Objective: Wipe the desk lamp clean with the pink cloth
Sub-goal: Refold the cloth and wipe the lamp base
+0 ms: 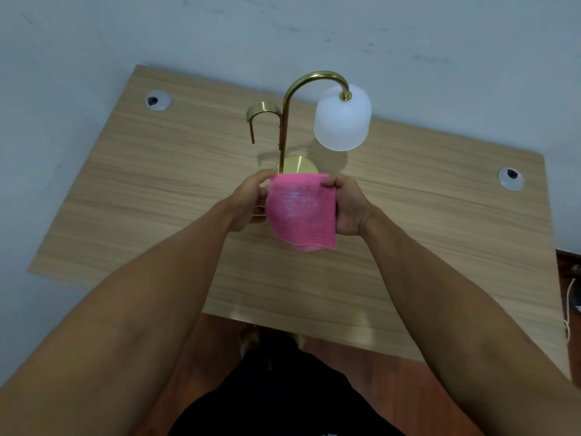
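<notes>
A brass desk lamp [284, 121] stands on the wooden desk [151, 190], with a curved neck, a smaller side hook [262, 110] and a round base [298, 165]. Its frosted white shade [342, 121] hangs to the right of the stem. The pink cloth [300, 212] is held up in the air just in front of the base, hanging down folded. My left hand [248, 202] pinches its upper left corner and my right hand [347, 206] grips its upper right edge. The cloth hides the front of the base.
Two round cable grommets sit in the desk, one at the back left [158, 100] and one at the right [511, 178]. A pale wall [283, 26] rises behind the desk. A white cord [567, 313] hangs off the right side over a reddish floor.
</notes>
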### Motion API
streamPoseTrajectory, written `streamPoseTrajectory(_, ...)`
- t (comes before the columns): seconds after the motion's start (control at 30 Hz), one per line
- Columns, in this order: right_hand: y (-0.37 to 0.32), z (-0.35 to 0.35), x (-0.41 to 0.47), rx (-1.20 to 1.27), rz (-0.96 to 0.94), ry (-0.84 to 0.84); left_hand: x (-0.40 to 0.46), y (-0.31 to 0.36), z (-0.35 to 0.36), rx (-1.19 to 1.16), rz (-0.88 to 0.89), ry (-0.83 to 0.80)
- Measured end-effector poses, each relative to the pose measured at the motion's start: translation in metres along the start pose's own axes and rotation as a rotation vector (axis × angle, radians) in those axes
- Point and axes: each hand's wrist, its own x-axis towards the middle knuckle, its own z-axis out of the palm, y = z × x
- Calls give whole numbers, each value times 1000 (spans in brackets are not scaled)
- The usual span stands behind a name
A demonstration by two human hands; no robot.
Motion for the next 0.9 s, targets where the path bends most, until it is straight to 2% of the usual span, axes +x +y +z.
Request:
streamPoseTrajectory(0.13,9,-4,3,26,45,50,3,-11,7,-87,105,47)
streamPoseTrajectory(0.2,16,-6,4,25,7,129,8,-18,8,-1,179,112)
streamPoseTrajectory(0.33,34,-8,13,-156,-104,448,10,-25,11,296,340,224)
streamPoseTrajectory(0.43,36,-7,18,-291,-194,489,5,-13,23,383,396,255)
streamPoseTrajectory(0.57,20,5,11,-416,-324,466,7,11,45,249,375,203)
streamPoseTrajectory(0.63,14,3,11,-295,-274,383,6,25,60,139,381,153)
streamPoseTrajectory(0.7,13,-3,14,-75,-256,251,3,35,75,-45,298,22)
streamPoseTrajectory(0.77,16,-9,13,84,-225,226,-1,40,83,-170,212,-77)
streamPoseTrajectory(0.83,21,-16,12,129,-185,291,0,38,80,-116,196,-54)
streamPoseTrajectory(0.9,24,-23,10,172,-151,403,5,26,67,-15,212,96)
